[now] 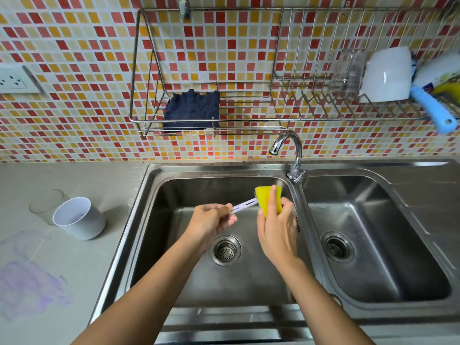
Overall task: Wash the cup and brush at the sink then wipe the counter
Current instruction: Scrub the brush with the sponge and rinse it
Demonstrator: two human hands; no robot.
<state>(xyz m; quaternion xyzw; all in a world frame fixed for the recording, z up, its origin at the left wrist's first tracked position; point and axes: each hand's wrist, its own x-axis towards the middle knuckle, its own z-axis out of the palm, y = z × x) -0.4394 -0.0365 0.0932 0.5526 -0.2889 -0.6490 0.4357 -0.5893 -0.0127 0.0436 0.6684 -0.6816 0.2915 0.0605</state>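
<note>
Over the left basin of the steel sink [159,195], my left hand [210,224] grips the pale lilac handle of the brush [245,203]. The brush head is hidden inside a folded yellow sponge [267,199], which my right hand [276,229] holds wrapped around it, under the tap spout [286,143]. A thin stream of water seems to fall onto the sponge. A white cup [79,219] stands upright on the grey counter [74,265], left of the sink. Purple smears [32,287] mark the counter at the near left.
A clear glass [43,205] stands behind the white cup. On the wall rack [249,118] lie a dark blue cloth [191,110], a glass, a white mug [387,75] and a blue-handled brush [434,108]. The right basin [373,232] holds only its drain.
</note>
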